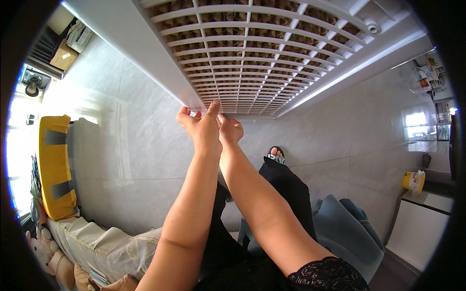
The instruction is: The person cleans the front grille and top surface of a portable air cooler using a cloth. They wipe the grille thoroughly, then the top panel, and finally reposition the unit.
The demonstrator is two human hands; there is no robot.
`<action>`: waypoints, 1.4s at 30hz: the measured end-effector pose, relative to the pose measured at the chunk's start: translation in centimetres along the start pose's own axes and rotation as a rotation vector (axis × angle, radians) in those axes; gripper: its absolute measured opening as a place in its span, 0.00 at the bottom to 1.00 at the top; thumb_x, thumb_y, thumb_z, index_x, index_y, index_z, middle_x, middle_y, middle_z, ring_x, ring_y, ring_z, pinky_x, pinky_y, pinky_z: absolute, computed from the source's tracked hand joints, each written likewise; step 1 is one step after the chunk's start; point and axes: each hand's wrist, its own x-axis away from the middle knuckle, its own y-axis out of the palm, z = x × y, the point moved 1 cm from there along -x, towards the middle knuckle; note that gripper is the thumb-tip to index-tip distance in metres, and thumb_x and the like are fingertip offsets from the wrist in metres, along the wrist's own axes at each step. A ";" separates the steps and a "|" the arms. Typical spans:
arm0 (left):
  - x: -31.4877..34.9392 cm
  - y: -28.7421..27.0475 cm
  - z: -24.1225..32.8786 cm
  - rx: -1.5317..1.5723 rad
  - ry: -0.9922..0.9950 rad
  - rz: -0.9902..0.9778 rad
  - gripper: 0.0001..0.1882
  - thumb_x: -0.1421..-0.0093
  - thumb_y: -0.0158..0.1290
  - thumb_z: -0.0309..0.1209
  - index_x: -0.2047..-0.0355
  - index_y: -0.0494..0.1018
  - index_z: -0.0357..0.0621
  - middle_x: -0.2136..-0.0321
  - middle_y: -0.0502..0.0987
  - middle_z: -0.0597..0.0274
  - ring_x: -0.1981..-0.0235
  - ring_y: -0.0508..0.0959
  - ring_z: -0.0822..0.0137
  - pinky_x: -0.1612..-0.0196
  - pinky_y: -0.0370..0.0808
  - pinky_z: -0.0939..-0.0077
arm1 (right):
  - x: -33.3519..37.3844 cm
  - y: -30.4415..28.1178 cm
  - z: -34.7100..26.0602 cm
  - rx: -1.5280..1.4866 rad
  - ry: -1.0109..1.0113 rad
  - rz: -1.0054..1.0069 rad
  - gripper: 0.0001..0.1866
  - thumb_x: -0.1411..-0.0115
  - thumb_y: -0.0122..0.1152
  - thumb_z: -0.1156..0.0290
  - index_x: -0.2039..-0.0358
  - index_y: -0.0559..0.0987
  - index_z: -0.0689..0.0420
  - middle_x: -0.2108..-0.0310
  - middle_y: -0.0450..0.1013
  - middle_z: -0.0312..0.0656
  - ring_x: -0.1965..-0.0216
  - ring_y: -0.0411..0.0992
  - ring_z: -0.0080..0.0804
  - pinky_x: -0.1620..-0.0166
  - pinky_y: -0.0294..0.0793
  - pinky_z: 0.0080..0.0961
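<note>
A white box-shaped appliance (127,34) with a slatted grille (242,49) fills the top of the head view. Behind the slats shows a brown, wavy, honeycomb-like pad (223,17). My left hand (203,127) grips the lower left corner of the grille, its thumb pressed on the slats and its fingers curled at the edge. Just beside it, my right hand (230,130) is closed at the grille's bottom edge. The right fingertips are partly hidden, and the two wrists almost touch.
Grey floor tiles (145,145) surround the appliance. A yellow padded piece (56,167) and a cream-covered seat (102,242) lie left, with a plush toy (41,250). Blue-grey fabric (342,233) is by my right leg. A yellow tub (414,181) sits on a white cabinet (417,230).
</note>
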 end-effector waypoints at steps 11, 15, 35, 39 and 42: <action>0.0 0.1 -0.4 0.034 0.017 -0.029 0.42 0.51 0.66 0.29 0.42 0.51 0.37 0.43 0.52 0.52 0.42 0.60 0.56 0.43 0.64 0.61 | 0.8 0.3 -2.8 0.336 -0.027 -0.210 0.15 0.56 0.68 0.81 0.77 0.67 0.59 0.76 0.73 0.43 0.80 0.69 0.26 0.77 0.71 0.29; 0.3 0.6 0.3 -0.014 -0.004 0.027 0.41 0.51 0.66 0.25 0.43 0.52 0.38 0.43 0.52 0.53 0.43 0.60 0.57 0.43 0.63 0.63 | -1.7 -3.5 -2.4 0.330 -0.054 -0.011 0.13 0.60 0.67 0.82 0.74 0.71 0.59 0.76 0.72 0.40 0.76 0.72 0.30 0.77 0.70 0.26; 0.5 0.0 0.6 -0.003 -0.037 -0.023 0.44 0.51 0.67 0.30 0.41 0.50 0.40 0.39 0.50 0.49 0.37 0.57 0.56 0.36 0.51 0.62 | -5.5 -6.2 -10.2 -0.002 -0.293 0.503 0.09 0.49 0.60 0.79 0.67 0.70 0.61 0.67 0.72 0.43 0.68 0.70 0.32 0.64 0.74 0.29; 0.8 0.3 0.8 -0.027 -0.036 -0.028 0.45 0.51 0.67 0.29 0.41 0.49 0.39 0.39 0.50 0.49 0.38 0.58 0.56 0.36 0.52 0.62 | -5.5 -6.0 -9.8 0.024 -0.309 0.494 0.09 0.48 0.59 0.80 0.67 0.69 0.61 0.66 0.71 0.43 0.69 0.69 0.32 0.65 0.73 0.32; 0.5 -0.1 0.2 0.006 -0.008 -0.032 0.45 0.50 0.67 0.30 0.41 0.48 0.38 0.39 0.50 0.49 0.38 0.59 0.56 0.36 0.53 0.62 | -5.4 -6.0 -9.0 0.017 -0.197 0.405 0.09 0.47 0.58 0.81 0.67 0.69 0.59 0.69 0.71 0.42 0.75 0.68 0.32 0.73 0.72 0.35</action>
